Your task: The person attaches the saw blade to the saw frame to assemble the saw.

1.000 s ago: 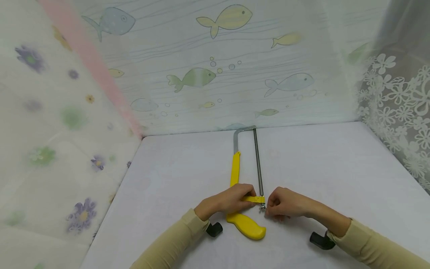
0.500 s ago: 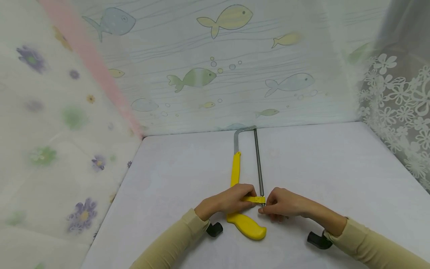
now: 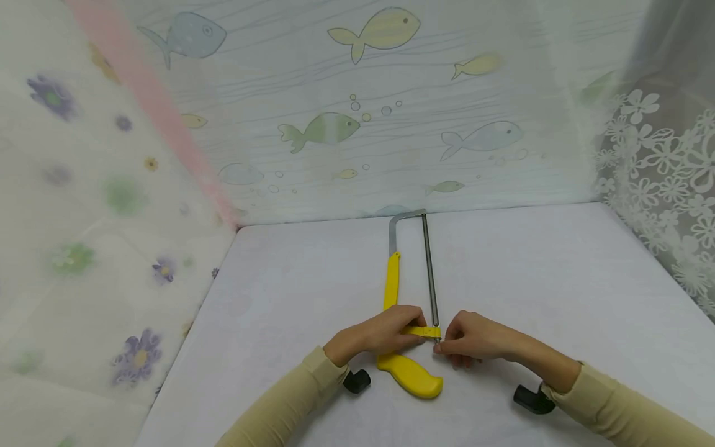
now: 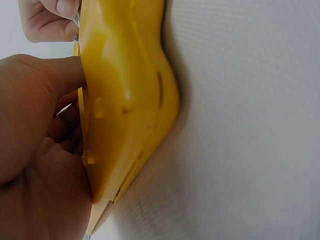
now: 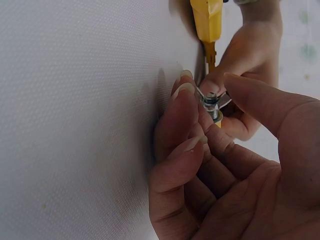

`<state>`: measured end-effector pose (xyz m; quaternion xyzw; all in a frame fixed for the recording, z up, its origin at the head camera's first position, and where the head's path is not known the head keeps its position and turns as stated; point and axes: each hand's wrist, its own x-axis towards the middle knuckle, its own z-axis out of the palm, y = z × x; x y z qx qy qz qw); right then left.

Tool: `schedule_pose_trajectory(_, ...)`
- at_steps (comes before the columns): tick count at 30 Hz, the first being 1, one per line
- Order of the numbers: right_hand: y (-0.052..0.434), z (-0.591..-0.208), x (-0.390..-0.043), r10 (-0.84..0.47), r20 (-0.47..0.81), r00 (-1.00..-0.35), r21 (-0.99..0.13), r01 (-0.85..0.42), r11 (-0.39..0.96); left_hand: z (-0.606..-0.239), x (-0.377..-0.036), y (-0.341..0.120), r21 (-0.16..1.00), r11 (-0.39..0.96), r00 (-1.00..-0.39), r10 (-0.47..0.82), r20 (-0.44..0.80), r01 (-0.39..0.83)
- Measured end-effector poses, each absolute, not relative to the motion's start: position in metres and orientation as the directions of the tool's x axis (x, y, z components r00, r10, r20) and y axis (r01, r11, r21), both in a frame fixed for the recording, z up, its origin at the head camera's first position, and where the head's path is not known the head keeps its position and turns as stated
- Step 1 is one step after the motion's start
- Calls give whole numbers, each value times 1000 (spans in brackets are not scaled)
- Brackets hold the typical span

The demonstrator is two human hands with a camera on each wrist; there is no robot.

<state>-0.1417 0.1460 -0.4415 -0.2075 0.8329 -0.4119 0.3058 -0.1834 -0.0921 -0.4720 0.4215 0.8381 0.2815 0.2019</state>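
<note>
A hacksaw [image 3: 392, 282] with a yellow handle and grey metal front lies on the white table, its blade [image 3: 429, 267] to the right. My left hand [image 3: 385, 329] grips the yellow frame just ahead of the handle, fingers at the short crosspiece [image 3: 424, 331]. At the crosspiece's end, a silver wing nut [image 5: 212, 101] on a threaded bolt shows in the right wrist view. Thumb and index finger of my right hand [image 3: 477, 337] pinch its wings; the other fingers are curled beneath. The left wrist view is mostly filled by the yellow handle [image 4: 127, 85].
White cloth covers the table [image 3: 530, 279]. A fish-printed curtain [image 3: 313, 74] hangs along the back edge, a flowered one [image 3: 112, 205] at the left, and lace [image 3: 670, 161] at the right. Black wrist mounts [image 3: 533, 399] sit under both forearms.
My right thumb and fingers have come in over the wing nut, which showed uncovered a second ago, and shifted slightly right since. The left hand and hacksaw stay put.
</note>
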Motion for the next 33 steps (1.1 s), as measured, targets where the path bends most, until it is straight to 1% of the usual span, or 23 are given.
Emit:
schedule_pose_trajectory(6, 150, -442, -143, -609, -333, -720, -816, -104, 569, -473, -183, -93, 646, 493, -570, 815, -107, 583)
schedule_pose_trajectory(11, 152, -444, -144, -639, -310, -704, -831, -126, 542, -473, -183, -92, 634, 499, -573, 813, -105, 592)
schedule_pose_trajectory(20, 151, -446, -144, -660, -286, -695, -849, -135, 511, -473, -182, -92, 638, 499, -577, 811, -103, 587)
schedule_pose_trajectory(29, 147, -447, -144, -656, -291, -697, -833, -154, 532, -474, -181, -92, 642, 498, -577, 810, -104, 583)
schedule_pose_trajectory(33, 145, -447, -145, -641, -300, -707, -827, -142, 544, -473, -182, -92, 645, 489, -573, 814, -96, 586)
